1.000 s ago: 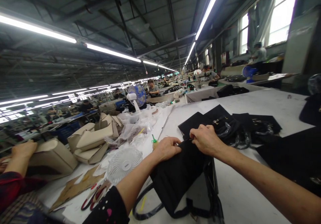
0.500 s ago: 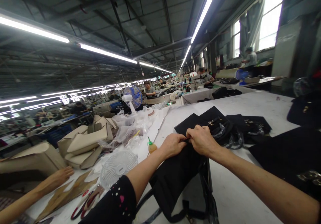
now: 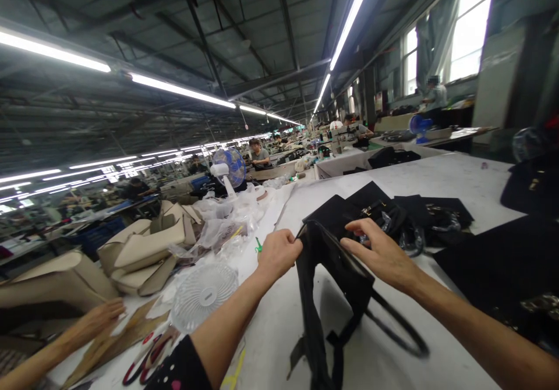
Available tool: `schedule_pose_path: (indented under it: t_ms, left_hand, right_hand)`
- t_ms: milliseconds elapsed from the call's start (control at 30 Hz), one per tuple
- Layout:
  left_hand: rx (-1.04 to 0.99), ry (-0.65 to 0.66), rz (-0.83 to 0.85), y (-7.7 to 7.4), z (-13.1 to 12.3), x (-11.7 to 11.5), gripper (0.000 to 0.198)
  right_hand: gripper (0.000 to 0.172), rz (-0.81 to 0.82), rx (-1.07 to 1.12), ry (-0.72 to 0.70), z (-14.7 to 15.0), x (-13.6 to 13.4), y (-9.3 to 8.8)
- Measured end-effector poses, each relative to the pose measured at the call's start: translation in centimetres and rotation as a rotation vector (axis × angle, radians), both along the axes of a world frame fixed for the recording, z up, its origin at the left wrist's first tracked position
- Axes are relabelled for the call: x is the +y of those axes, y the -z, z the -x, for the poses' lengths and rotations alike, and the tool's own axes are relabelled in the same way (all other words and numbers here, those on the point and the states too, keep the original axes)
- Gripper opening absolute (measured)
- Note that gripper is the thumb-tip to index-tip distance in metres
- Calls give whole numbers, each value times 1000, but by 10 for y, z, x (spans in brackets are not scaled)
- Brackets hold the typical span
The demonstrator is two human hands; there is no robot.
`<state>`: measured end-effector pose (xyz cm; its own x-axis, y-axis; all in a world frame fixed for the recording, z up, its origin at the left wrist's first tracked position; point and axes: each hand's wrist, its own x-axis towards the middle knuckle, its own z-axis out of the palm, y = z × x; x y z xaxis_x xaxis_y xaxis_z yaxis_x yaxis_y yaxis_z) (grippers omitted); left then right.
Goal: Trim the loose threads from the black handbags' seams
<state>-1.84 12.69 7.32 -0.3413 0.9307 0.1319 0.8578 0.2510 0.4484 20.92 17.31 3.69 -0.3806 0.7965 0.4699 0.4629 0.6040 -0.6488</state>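
Note:
My left hand [image 3: 280, 253] is closed, pinching the upper left edge of a black bag piece [image 3: 309, 297] with dangling straps. The piece stands raised over the white table, its middle gaping open. My right hand [image 3: 381, 250] is open beside the piece's upper right edge, thumb and fingers apart; whether a fingertip touches it I cannot tell. A looped black strap [image 3: 399, 329] hangs out below that hand. Behind my hands lie black bag parts [image 3: 364, 201] with gold-coloured fittings and clear plastic wrap.
Another person's hand [image 3: 102, 314] reaches in at the left, near beige bags [image 3: 148, 250]. Scissors [image 3: 146, 358], a white round fan [image 3: 204, 297] and crumpled plastic [image 3: 218, 218] occupy the left side of the white table [image 3: 441, 183]. More black pieces [image 3: 489, 262] lie at the right.
My hands have moved apart: the left went slightly left with the bag piece, the right let go and opened. The piece has turned and opened out, with a strap swinging right.

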Motion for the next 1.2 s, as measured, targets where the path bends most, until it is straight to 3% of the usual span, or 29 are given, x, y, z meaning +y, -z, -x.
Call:
schedule_pose_path:
  t_ms: [100, 167, 333, 467, 533, 633, 733, 867, 1033, 1200]
  left_hand:
    - [-84, -71, 100, 9, 14, 0, 5]
    - [-104, -76, 137, 14, 20, 2, 4]
    - [-8, -51, 179, 13, 29, 6, 12]
    - [205, 0, 115, -3, 30, 0, 44]
    - [307, 72, 61, -12, 24, -2, 59]
    - [383, 192, 9, -19, 9, 4, 65]
    - [382, 244, -76, -14, -7, 19, 61]
    - [356, 290, -186, 4, -11, 32, 56]
    - [346, 439, -206, 18, 10, 26, 60]
    - [337, 422, -248, 17, 29, 14, 52]
  right_hand:
    - [46, 69, 81, -53, -8, -14, 18]
    - [56, 23, 67, -31, -6, -16, 32]
    - [61, -82, 44, 93, 2, 1, 55]
    - [65, 120, 123, 51, 5, 16, 55]
    - [59, 227, 146, -23, 8, 18, 53]
    - [45, 281, 143, -93, 15, 15, 51]
    - [42, 284, 156, -115, 22, 10, 50]
    - [39, 280, 182, -92, 23, 9, 49]
    - [34, 287, 224, -85, 19, 22, 55]
    - [32, 303, 262, -89, 19, 38, 63]
